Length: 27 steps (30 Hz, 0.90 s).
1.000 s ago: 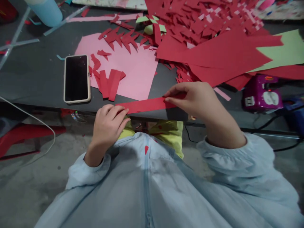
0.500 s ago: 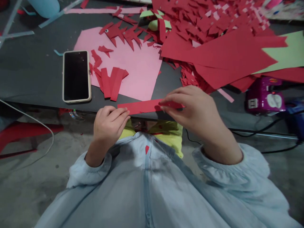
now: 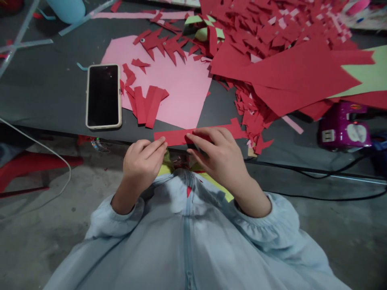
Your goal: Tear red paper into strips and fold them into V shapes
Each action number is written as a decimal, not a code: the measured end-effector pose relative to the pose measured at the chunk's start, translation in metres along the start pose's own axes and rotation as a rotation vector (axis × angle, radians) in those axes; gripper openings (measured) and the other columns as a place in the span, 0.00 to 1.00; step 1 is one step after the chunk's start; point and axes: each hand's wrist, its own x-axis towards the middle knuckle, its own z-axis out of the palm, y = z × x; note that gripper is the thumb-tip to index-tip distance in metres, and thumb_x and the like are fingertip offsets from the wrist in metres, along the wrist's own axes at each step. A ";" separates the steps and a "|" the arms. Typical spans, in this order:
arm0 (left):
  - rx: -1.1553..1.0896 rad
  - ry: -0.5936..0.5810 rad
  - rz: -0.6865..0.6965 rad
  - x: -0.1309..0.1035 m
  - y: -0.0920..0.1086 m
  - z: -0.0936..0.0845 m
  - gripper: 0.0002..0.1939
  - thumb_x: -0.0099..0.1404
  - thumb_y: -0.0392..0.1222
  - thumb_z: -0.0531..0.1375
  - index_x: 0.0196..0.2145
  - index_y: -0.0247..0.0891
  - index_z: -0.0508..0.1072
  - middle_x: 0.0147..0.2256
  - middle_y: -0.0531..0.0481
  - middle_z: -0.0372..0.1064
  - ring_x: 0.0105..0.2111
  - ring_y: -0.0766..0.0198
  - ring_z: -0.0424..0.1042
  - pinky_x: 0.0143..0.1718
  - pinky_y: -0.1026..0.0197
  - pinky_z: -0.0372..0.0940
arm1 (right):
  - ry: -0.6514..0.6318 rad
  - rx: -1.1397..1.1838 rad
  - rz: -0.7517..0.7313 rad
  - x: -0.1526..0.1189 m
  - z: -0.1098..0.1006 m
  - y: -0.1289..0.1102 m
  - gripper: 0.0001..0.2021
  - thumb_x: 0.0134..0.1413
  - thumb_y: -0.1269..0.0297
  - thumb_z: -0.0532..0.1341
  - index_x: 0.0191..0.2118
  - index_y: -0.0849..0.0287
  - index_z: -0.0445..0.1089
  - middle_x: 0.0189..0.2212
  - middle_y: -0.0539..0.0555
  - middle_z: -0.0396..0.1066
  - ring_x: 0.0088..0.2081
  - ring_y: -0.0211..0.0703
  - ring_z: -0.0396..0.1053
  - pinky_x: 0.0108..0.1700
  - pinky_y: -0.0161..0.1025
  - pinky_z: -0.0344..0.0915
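A long red paper strip (image 3: 173, 137) lies along the table's front edge. My left hand (image 3: 144, 161) has its fingers pressed together on the strip's left end. Over the middle of the strip is my right hand (image 3: 219, 155), its fingers apart and the tips touching the paper. Beyond the strip, a pink sheet (image 3: 181, 96) carries red folded strips (image 3: 152, 106) and a jagged red paper shape (image 3: 152, 42) with a small eye. What lies under my right palm is hidden.
A phone (image 3: 103, 96) lies left of the pink sheet. Large red sheets (image 3: 302, 76) and a heap of red scraps (image 3: 256, 24) cover the back right. A purple device (image 3: 344, 127) with black cables (image 3: 326, 198) sits at the right edge.
My right hand has moved left along the strip and its fingers have spread. Red scraps at the strip's right end now show. The view has shifted slightly; my left hand stays at the left end.
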 end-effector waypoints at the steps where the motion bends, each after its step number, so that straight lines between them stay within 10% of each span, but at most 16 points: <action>1: 0.013 -0.009 -0.013 0.000 0.000 0.000 0.12 0.67 0.37 0.59 0.47 0.39 0.79 0.45 0.48 0.80 0.35 0.58 0.69 0.36 0.55 0.65 | 0.003 -0.016 0.001 -0.001 0.002 0.000 0.15 0.63 0.64 0.58 0.52 0.59 0.73 0.48 0.63 0.74 0.47 0.55 0.67 0.49 0.51 0.66; 27: -0.059 0.254 -0.201 0.002 0.005 0.006 0.08 0.63 0.34 0.63 0.42 0.37 0.76 0.38 0.48 0.79 0.36 0.62 0.74 0.43 0.58 0.65 | -0.066 0.036 0.073 0.040 0.012 -0.019 0.11 0.63 0.64 0.58 0.36 0.61 0.78 0.35 0.58 0.75 0.37 0.48 0.64 0.42 0.42 0.62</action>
